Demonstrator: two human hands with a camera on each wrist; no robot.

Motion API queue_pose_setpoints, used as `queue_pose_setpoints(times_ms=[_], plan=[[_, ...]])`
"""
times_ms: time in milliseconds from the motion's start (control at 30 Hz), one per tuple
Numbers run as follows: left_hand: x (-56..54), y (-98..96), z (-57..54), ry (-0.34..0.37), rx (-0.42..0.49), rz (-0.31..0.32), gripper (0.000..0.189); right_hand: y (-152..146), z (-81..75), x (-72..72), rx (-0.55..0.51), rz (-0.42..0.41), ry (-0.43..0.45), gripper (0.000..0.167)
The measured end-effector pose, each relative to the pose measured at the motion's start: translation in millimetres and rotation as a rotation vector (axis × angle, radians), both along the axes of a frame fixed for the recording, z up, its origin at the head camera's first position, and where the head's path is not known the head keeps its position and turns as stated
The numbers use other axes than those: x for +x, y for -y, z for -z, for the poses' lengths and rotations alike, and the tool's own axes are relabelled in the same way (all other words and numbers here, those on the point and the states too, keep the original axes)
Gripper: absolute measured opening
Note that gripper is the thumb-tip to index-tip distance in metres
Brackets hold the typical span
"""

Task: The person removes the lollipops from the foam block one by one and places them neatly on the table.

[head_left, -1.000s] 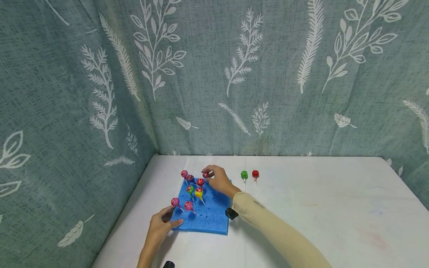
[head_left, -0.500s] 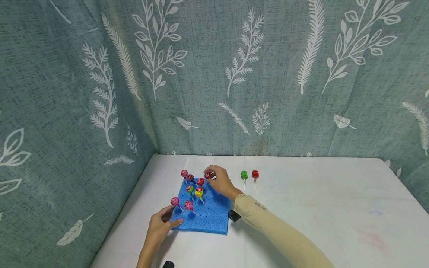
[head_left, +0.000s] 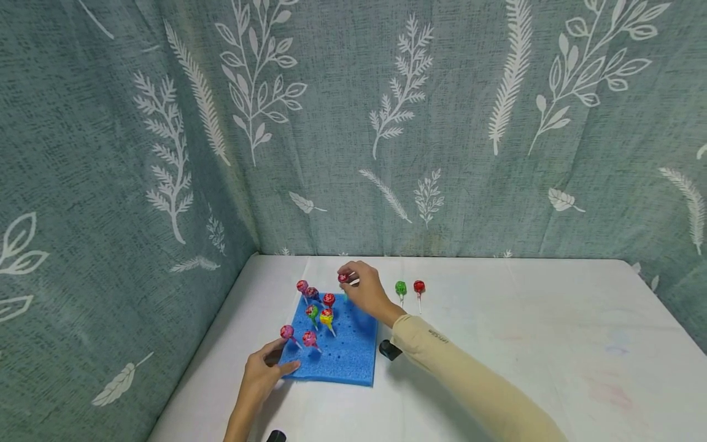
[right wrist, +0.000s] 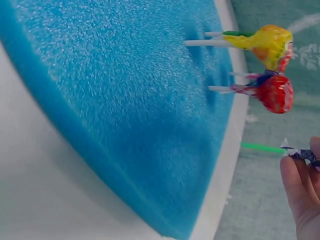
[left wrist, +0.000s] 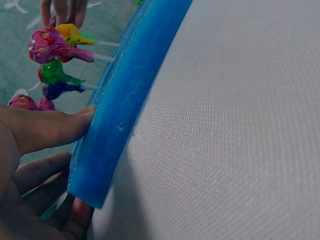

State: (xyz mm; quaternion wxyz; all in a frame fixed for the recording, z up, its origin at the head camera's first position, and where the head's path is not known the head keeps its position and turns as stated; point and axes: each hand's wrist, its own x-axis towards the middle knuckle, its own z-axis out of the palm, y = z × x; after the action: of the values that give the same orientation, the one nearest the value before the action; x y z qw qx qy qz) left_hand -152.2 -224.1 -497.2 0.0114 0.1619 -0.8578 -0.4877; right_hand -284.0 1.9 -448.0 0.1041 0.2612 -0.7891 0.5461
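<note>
My right hand (head_left: 369,293) pinches a lollipop (head_left: 343,278) by its wrapped head, above the far edge of a blue foam board (head_left: 348,344). In the right wrist view its bare green stick (right wrist: 262,148) shows whole, free of the foam. The left hand (head_left: 262,374) grips the board's near left corner, with the thumb (left wrist: 75,125) on the near edge. Several wrapped lollipops stand in the board, among them a yellow one (head_left: 327,317), a red one (head_left: 329,299), a green one (head_left: 312,312) and a pink one (head_left: 310,339).
A green lollipop (head_left: 401,287) and a red lollipop (head_left: 420,286) lie on the white table (head_left: 525,344), right of the board. A leaf-patterned curtain (head_left: 342,123) hangs behind and at the left. Small holes dot the foam.
My right hand has lifted the lollipop up from the board's far edge and slightly right, so its green stick now shows. The left hand keeps its grip on the corner.
</note>
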Motion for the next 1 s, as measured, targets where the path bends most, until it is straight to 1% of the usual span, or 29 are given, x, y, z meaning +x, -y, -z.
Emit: queue_pose_setpoints(times_ms=[267,500,700,1000], plan=[[0.7,1.4,-0.3,-0.002,0.001,-0.001,0.067,-14.1,-9.8,1.8,-0.03,0.031,-0.04,0.021],[0.5,0.1,0.9,0.0,0.001,-0.004,0.068,-28.1,-18.1,4.0,-0.028,0.057,-0.033,0.021],[-0.4,-0.5,2.5,0.002,-0.012,-0.006,0.068,-41.2,-23.6,7.0,-0.028,0.056,-0.029,0.021],[-0.6,0.5,2.0,0.009,-0.003,0.0,0.068,-59.9,-26.5,12.0,-0.049,0.063,-0.029,0.02]])
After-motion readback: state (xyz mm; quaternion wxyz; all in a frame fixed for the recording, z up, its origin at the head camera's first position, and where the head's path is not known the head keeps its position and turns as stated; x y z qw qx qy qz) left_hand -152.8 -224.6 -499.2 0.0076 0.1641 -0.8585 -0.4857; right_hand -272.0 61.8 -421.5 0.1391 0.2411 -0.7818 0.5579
